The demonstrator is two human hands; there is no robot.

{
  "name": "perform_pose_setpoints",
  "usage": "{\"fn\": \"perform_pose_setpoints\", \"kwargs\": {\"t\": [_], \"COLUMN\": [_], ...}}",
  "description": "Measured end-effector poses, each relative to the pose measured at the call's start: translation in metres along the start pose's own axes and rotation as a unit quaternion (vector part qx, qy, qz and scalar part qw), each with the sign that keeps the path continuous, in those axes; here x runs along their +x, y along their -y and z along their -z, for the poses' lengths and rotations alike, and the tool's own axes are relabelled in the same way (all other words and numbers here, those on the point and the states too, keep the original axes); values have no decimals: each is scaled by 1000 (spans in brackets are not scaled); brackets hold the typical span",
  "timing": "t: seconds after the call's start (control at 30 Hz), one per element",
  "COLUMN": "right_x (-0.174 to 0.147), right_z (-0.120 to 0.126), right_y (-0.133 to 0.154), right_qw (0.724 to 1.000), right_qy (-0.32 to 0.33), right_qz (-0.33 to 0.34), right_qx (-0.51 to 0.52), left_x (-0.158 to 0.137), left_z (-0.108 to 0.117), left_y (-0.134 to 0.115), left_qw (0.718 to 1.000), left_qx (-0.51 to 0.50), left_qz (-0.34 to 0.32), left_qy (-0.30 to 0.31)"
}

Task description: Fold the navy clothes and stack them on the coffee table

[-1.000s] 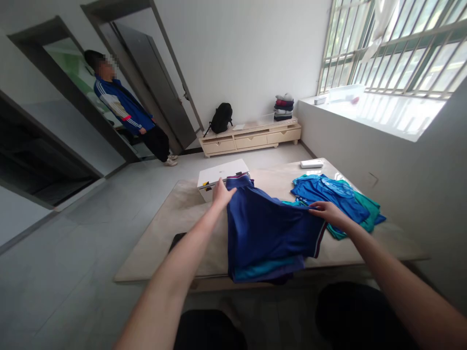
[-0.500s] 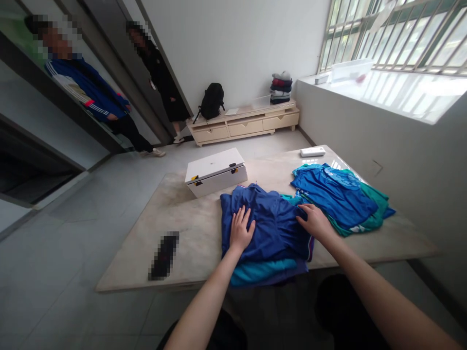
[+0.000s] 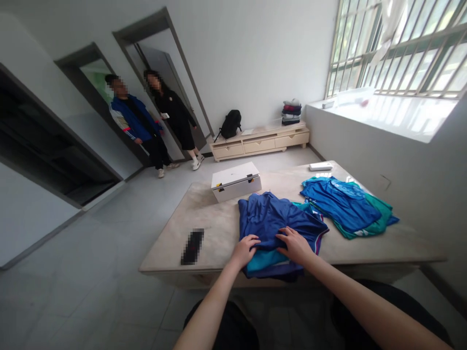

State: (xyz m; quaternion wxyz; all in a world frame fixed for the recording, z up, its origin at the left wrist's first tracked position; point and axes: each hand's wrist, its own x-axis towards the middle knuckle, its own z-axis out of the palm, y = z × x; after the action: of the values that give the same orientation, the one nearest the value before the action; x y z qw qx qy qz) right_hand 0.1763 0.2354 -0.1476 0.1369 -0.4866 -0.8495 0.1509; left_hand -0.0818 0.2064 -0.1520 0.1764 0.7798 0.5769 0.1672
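A dark blue garment (image 3: pixel 268 216) with white and red striped trim lies spread over a small pile on the table. At its near edge my left hand (image 3: pixel 245 251) has its fingers curled over the cloth, the thumb low at the hem. My right hand (image 3: pixel 295 246) grips the same edge a little to the right, fingers bent on top. Below that hem a teal folded garment (image 3: pixel 264 261) shows, with purple cloth beneath it. Further right lies a loose heap of blue and green clothes (image 3: pixel 346 206), touched by neither hand.
A white box (image 3: pixel 236 181) stands behind the pile on the table (image 3: pixel 166 248). A blurred-out dark object (image 3: pixel 192 246) lies left; a white remote-like item (image 3: pixel 320 166) sits at the far right. Two people stand by the doorways. A low cabinet (image 3: pixel 259 145) holds a backpack (image 3: pixel 231 124) and folded clothes (image 3: pixel 291 112).
Both hands have come from the middle and right side of the dark blue garment to its near edge, closer together, and their fingers have curled. The camera view has shifted, showing more doorway.
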Motion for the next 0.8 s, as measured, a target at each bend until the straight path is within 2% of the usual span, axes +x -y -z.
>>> {"fn": "perform_pose_setpoints", "kwargs": {"t": [0.17, 0.23, 0.3, 0.37, 0.47, 0.53, 0.6, 0.63, 0.7, 0.8], "right_x": [1, 3, 6, 10, 11, 4, -8, -15, -25, -25], "right_z": [6, 18, 40, 73, 141, 192, 244, 268, 310, 346], "right_y": [27, 33, 32, 28, 25, 30, 41, 47, 57, 57], "right_qw": [996, 993, 990, 987, 982, 979, 974, 974, 983, 992], "right_qy": [-54, -73, -94, -120, -162, -194, -224, -218, -172, -35], "right_qz": [-57, -76, -90, -95, -77, -41, 24, 51, 68, 83], "right_qx": [-37, -48, -52, -53, -51, -46, -32, -24, 11, 93], "left_x": [15, 20, 25, 30, 30, 22, 9, 2, -8, -6], "left_z": [23, 42, 66, 97, 153, 196, 239, 259, 293, 317], "left_y": [-29, -45, -62, -79, -104, -122, -141, -150, -166, -173], "left_qw": [996, 991, 986, 979, 965, 941, 902, 889, 879, 893], "left_qx": [47, 69, 91, 111, 143, 193, 250, 264, 266, 233], "left_qz": [42, 52, 46, 28, -6, -54, -119, -149, -193, -227], "left_qy": [-63, -99, -135, -168, -219, -273, -330, -343, -346, -310]}}
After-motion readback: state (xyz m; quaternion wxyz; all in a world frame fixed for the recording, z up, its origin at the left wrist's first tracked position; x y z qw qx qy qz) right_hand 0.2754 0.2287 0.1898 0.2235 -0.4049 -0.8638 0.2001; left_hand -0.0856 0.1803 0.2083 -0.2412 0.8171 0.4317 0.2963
